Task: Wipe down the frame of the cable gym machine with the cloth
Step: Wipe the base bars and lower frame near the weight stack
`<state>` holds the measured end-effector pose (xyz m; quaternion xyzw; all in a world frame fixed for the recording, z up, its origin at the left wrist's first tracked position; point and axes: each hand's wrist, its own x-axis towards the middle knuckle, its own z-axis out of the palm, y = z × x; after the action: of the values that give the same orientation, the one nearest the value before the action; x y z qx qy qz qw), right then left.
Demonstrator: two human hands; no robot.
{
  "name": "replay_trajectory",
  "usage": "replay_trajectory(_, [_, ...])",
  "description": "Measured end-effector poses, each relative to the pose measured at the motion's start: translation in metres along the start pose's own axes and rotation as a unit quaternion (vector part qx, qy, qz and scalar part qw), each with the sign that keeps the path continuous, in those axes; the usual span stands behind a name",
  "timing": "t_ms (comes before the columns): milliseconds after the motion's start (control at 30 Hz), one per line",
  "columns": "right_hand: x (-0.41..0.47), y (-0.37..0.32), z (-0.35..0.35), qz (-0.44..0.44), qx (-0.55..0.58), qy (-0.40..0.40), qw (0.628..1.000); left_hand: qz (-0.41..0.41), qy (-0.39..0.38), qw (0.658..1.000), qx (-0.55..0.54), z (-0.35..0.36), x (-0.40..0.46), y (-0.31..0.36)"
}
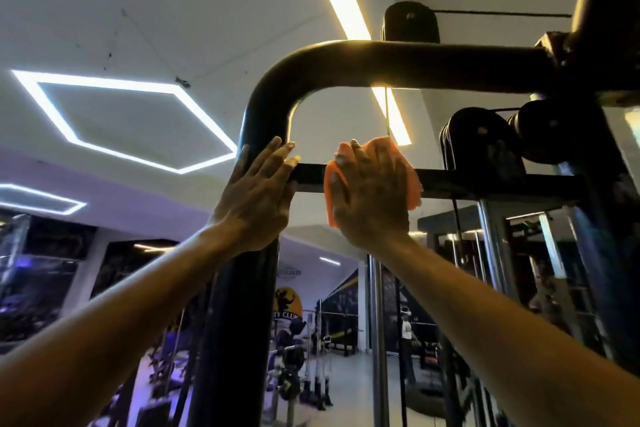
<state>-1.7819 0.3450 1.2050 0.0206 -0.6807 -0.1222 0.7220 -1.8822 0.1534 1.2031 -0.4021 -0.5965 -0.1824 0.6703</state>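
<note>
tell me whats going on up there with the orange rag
A person is wiping a cable gym machine. The right hand presses an orange cloth against the flat black crossbar. The left hand rests open on the black upright tube, just below its bend. Pulleys sit to the right.

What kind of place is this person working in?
Most likely a gym: a black tubular steel machine frame with black cable pulley wheels, more exercise equipment on the floor behind, and a yellow club logo on the wall.
</note>
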Motion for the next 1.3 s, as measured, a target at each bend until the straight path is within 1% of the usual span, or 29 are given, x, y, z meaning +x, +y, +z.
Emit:
replay_trajectory(67, [-0.004,-0.009,0.012,-0.037,-0.014,0.017,0.999,-0.010,0.037,0.999,-0.011,0.004,-0.001,0.000])
replay_trajectory(133, [-0.003,0.003,0.007,-0.100,-0.057,0.011,0.993,-0.029,0.058,0.998,-0.020,0.006,-0.004,0.000])
replay_trajectory(167, [0.000,0.013,0.000,-0.109,-0.081,0.006,0.991,-0.042,0.062,0.997,-0.033,0.006,-0.005,0.000])
replay_trajectory(200, [0.003,0.021,-0.006,-0.096,-0.103,0.004,0.990,-0.054,0.064,0.995,-0.051,0.006,-0.007,0.001])
replay_trajectory(233, [0.005,0.025,-0.010,-0.063,-0.116,0.006,0.991,-0.065,0.069,0.993,-0.070,0.006,-0.008,0.002])
replay_trajectory(300, [0.004,0.011,-0.007,0.012,-0.099,0.033,0.994,-0.083,0.076,0.989,-0.091,0.008,-0.008,0.004])
replay_trajectory(333, [0.004,-0.005,0.000,0.025,-0.083,0.045,0.995,-0.086,0.079,0.989,-0.096,0.009,-0.008,0.004])
replay_trajectory(367, [0.004,-0.022,0.008,0.011,-0.076,0.045,0.996,-0.085,0.081,0.988,-0.101,0.009,-0.007,0.004])
replay_trajectory(433, [0.002,-0.046,0.021,-0.055,-0.089,0.013,0.994,-0.082,0.083,0.987,-0.108,0.009,-0.007,0.001])
replay_trajectory(467, [0.003,-0.046,0.021,-0.081,-0.095,0.000,0.992,-0.083,0.084,0.987,-0.111,0.009,-0.007,0.001])
replay_trajectory(533, [0.005,-0.030,0.013,-0.111,-0.106,0.011,0.988,-0.082,0.085,0.986,-0.120,0.010,-0.007,-0.001])
replay_trajectory(600, [0.000,-0.003,0.002,-0.095,-0.127,0.024,0.987,-0.084,0.083,0.985,-0.125,0.013,-0.008,-0.003])
replay_trajectory(667, [-0.005,0.018,-0.007,-0.046,-0.146,0.034,0.988,-0.083,0.081,0.985,-0.129,0.015,-0.007,-0.004])
replay_trajectory(733, [-0.005,0.009,-0.003,0.004,-0.145,0.054,0.988,-0.079,0.081,0.985,-0.133,0.016,-0.007,-0.006])
replay_trajectory(800, [-0.001,-0.022,0.012,0.020,-0.126,0.057,0.990,-0.078,0.078,0.985,-0.131,0.015,-0.008,-0.006])
replay_trajectory(900, [0.003,-0.057,0.027,-0.039,-0.106,0.004,0.994,-0.069,0.081,0.987,-0.121,0.011,-0.010,-0.005])
replay_trajectory(933, [0.004,-0.055,0.026,-0.062,-0.107,-0.006,0.992,-0.069,0.078,0.987,-0.123,0.010,-0.010,-0.005])
replay_trajectory(1033, [0.003,-0.019,0.017,-0.125,-0.106,0.006,0.986,-0.075,0.074,0.986,-0.133,0.014,-0.009,-0.008])
replay_trajectory(1067, [-0.001,-0.005,0.009,-0.116,-0.107,0.013,0.987,-0.075,0.074,0.986,-0.133,0.015,-0.008,-0.008])
replay_trajectory(1100, [-0.004,0.011,0.001,-0.088,-0.102,0.023,0.991,-0.072,0.073,0.986,-0.131,0.013,-0.008,-0.008])
replay_trajectory(1200, [-0.008,0.034,-0.019,0.042,-0.069,0.062,0.995,-0.051,0.062,0.989,-0.127,0.009,-0.010,-0.003])
replay_trajectory(1233, [-0.007,0.031,-0.017,0.057,-0.069,0.068,0.994,-0.045,0.056,0.991,-0.114,0.008,-0.011,-0.002])
replay_trajectory(1300, [-0.006,0.014,-0.006,0.021,-0.079,0.045,0.996,-0.018,0.045,0.996,-0.070,0.010,-0.010,-0.004])
